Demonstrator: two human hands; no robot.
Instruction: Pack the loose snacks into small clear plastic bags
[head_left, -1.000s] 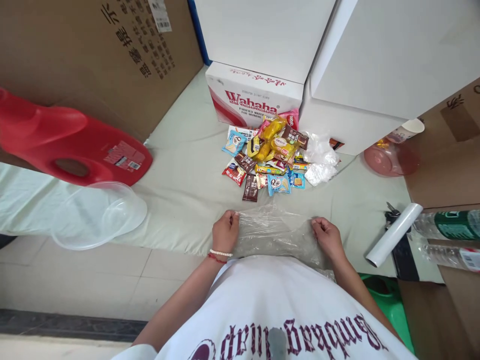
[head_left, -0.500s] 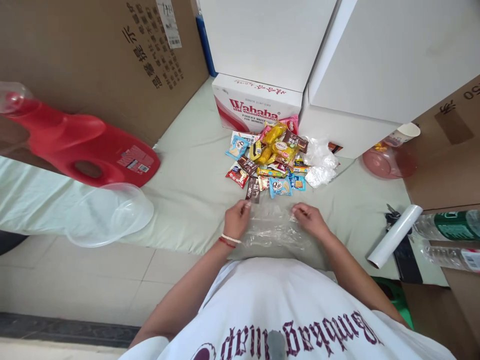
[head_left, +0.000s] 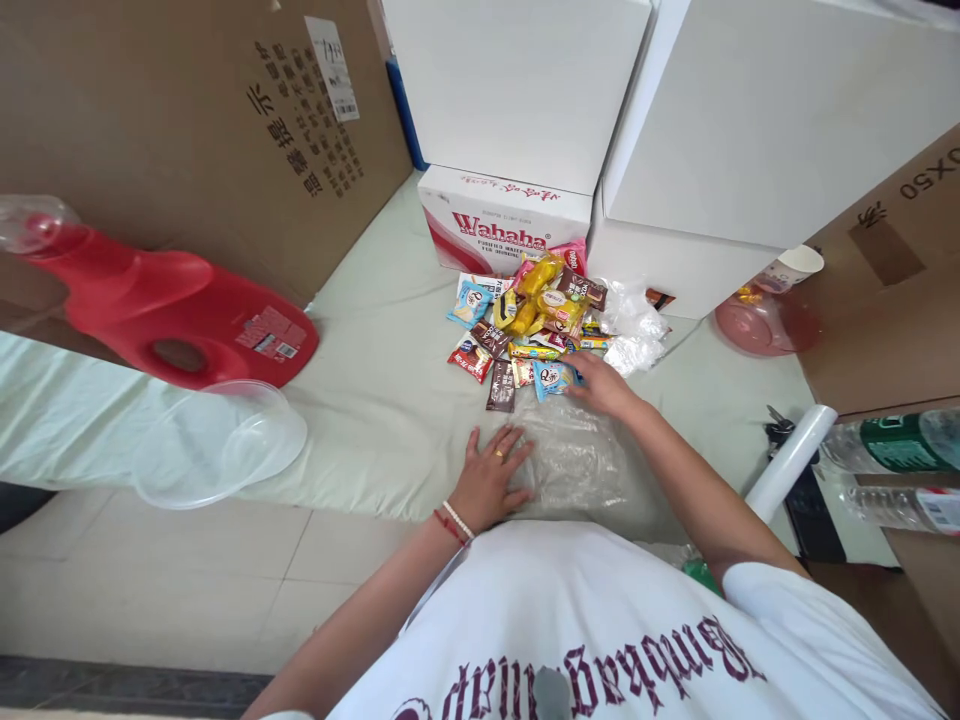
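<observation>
A clear plastic sheet (head_left: 581, 462) lies flat on the pale green cloth (head_left: 375, 390) in front of me. My left hand (head_left: 491, 478) rests flat on its left edge, fingers spread, a ring on one finger and bracelets at the wrist. My right hand (head_left: 600, 385) reaches past the sheet to the near edge of a pile of wrapped snacks (head_left: 536, 325), its fingers on or beside a blue packet (head_left: 551, 378). Whether the right fingers grip anything I cannot tell.
A Wahaha box (head_left: 499, 220) and white boxes (head_left: 720, 140) stand behind the pile. A red jug (head_left: 172, 310) and a clear plastic lid (head_left: 217, 445) lie at left. Crumpled plastic (head_left: 634, 335), a pink bowl (head_left: 765, 320), a film roll (head_left: 791, 460) and bottles (head_left: 892, 445) lie at right.
Both hands let go of the plastic sheet's edges. The left hand now lies flat on it, and the right hand has moved forward to the snack pile.
</observation>
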